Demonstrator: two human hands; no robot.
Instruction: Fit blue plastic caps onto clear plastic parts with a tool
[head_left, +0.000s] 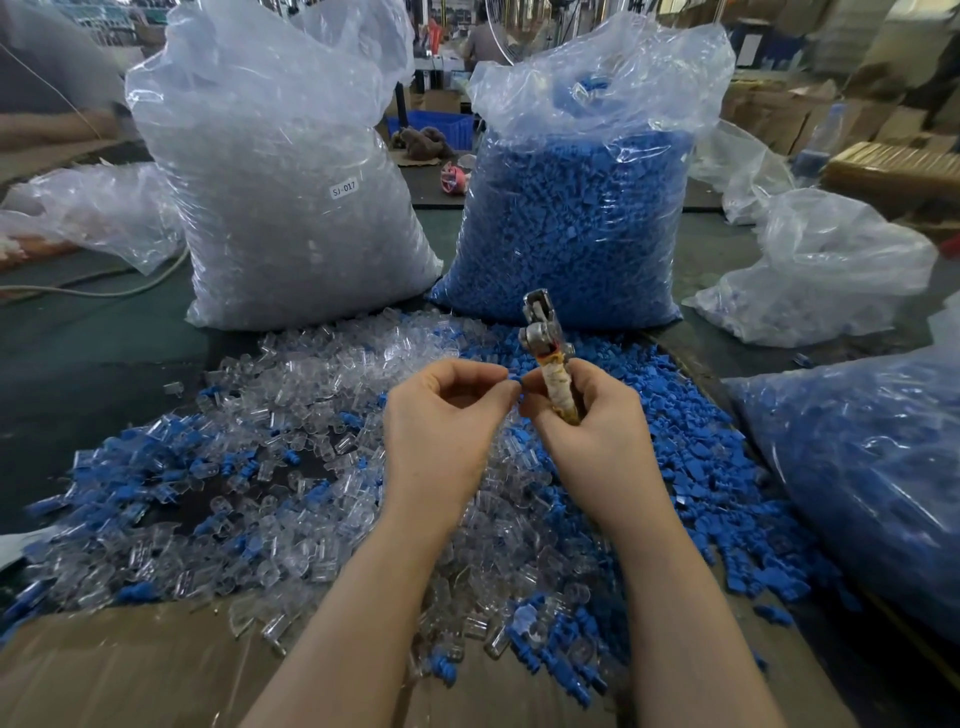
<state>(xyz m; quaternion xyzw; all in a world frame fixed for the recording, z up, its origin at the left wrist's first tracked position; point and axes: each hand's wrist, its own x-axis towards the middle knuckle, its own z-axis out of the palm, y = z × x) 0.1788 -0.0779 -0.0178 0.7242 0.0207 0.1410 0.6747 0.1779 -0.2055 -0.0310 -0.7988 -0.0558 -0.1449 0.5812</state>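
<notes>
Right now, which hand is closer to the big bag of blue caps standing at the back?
Right. The right hand holds the tool just below the bag of blue caps; the left hand sits further left, toward the clear-parts bag.

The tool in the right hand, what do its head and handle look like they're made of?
Tool head: looks like bare metal, grey and shiny with glints. Handle, gripped by the right hand: wrapped in a pale, worn, matte tape or cloth, with a yellowish band at the top; the core is hidden.
</notes>
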